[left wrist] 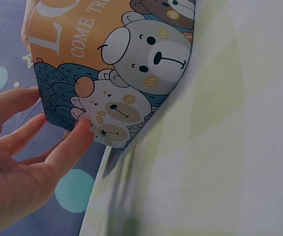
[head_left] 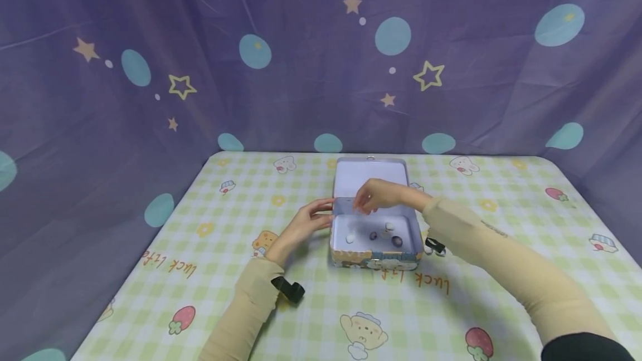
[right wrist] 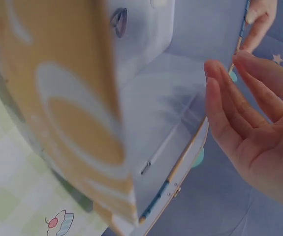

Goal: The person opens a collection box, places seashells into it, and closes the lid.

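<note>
An open tin box (head_left: pixel 376 261) with a hinged lid (head_left: pixel 371 177) stands on the table, its lid tilted back. Inside lie several small pieces, among them a dark ring-like piece (head_left: pixel 397 241) and a pale one (head_left: pixel 350 237). My left hand (head_left: pixel 303 222) rests its fingertips on the box's left side; in the left wrist view, the left fingers (left wrist: pixel 75 147) touch the printed bear wall. Over the back of the box hovers my right hand (head_left: pixel 378 195), fingers bent loosely. In the right wrist view, the right hand (right wrist: pixel 259 118) shows nothing between thumb and fingers.
A checked tablecloth (head_left: pixel 200 283) with cartoon prints covers the table. Behind it and at the left hangs a purple curtain (head_left: pixel 311 105) with stars and dots. Black camera mounts (head_left: pixel 288 289) sit at both wrists.
</note>
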`<state>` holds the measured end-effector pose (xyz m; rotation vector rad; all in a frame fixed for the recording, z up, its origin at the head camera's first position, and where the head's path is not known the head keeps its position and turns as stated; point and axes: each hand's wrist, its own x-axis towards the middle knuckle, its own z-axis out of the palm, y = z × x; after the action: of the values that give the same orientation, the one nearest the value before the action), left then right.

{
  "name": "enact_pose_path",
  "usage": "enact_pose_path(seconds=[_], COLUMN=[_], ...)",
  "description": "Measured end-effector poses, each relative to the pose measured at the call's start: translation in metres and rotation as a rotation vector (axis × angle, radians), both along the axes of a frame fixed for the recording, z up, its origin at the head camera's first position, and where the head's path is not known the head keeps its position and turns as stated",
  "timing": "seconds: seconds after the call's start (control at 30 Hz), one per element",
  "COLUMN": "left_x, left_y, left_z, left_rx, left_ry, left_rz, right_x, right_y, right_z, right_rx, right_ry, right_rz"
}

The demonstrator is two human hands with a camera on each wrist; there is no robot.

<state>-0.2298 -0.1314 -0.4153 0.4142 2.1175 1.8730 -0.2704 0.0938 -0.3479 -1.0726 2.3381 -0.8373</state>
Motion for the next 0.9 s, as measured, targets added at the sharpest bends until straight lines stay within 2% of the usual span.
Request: enact_pose_path(seconds=[0.2, 0.4, 0.5, 0.63, 0.73, 0.9], left_x=[0.0, 0.009, 0.006, -0.001, -0.001, 0.0], left_y=[0.0, 0.001, 0.0, -0.001, 0.0, 0.0], left_z=[0.001, 0.019, 0.014, 0.002, 0.001, 0.0], left_rx=[-0.002, -0.017, -0.009, 0.0, -0.003, -0.01], left_ry=[-0.02, -0.022, -0.023, -0.018, -0.003, 0.008], left_rz=[-0.002, -0.028, -0.033, -0.022, -0.014, -0.006], right_x=[0.006, 0.016, 0.021, 0.026, 0.03, 0.037], right_y=[0.016, 0.033, 0.042, 0.054, 0.063, 0.076], right_z=[0.004, 0.006, 0.005, 0.002, -0.002, -0.008], right_rx=[-0.075, -0.166, -0.221, -0.255, -0.261, -0.296], right_ry=[-0.013, -0.037, -0.04, 0.026, 0.063, 0.076], right_rz=[-0.062, -0.124, -0.163, -0.204, -0.24, -0.295])
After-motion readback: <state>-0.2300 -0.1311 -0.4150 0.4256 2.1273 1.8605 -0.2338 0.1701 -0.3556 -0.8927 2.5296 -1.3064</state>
